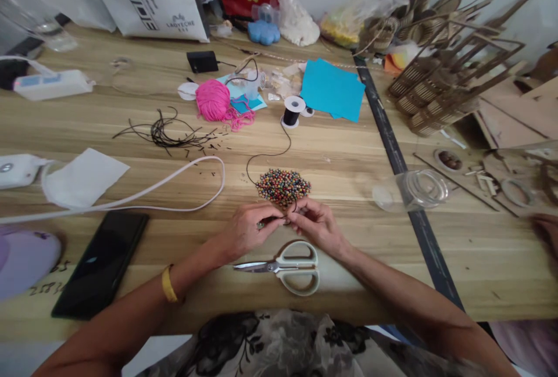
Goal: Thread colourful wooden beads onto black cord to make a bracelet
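Just in front of a pile of multicoloured beads [283, 186], my left hand [253, 225] and my right hand [316, 223] meet, fingertips almost touching. Both pinch a thin dark cord between thumb and fingers, and a small loop of it rises by my right fingertips. A few beads show at my left fingers. Scissors [299, 268] with pale handles lie below my hands, blades toward the left. Beyond the beads stands a spool of black cord [292, 112], its loose end running down to the pile's left side.
Cut black cords [168, 133], pink yarn [213, 100] and blue sheets [332, 89] lie farther back. At left are a black phone [102, 264] and a white cable [174, 176]. A clear jar [414, 190] lies at right; another person's hand [547, 229] shows at the right edge.
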Demonstrator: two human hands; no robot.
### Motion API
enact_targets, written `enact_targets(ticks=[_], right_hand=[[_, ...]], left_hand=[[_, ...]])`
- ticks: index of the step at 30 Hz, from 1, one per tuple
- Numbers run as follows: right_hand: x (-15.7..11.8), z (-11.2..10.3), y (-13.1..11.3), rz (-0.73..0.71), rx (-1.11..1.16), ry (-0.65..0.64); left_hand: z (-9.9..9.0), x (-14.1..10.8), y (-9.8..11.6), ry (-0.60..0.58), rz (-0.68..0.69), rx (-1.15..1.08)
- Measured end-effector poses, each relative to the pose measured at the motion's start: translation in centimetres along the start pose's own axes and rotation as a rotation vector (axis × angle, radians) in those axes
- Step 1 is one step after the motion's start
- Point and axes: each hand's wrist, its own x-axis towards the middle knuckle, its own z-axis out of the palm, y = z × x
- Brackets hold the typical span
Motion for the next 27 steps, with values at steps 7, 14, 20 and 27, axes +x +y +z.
enact_targets(ticks=[7,14,20,27], right_hand=[[0.4,-0.3,1.0,-0.022,0.24,0.066],[0.4,-0.3,0.7,-0.036,0.162,0.022],[-0.1,0.2,-0.1,-0.072,0.021,0.002],[-0.2,0.2,-0.7,-0.23,-0.153,-0.007]], left_hand=[[-0.6,0.9,0.3,-0.05,-0.302,-0.227],[-0.6,0.8,-0.5,-0.014,-0.367,-0.507],[-0.6,0.8,0.0,-0.016,-0.396,-0.555],[0.4,0.4,0.4,-0.127,-0.485,-0.808]])
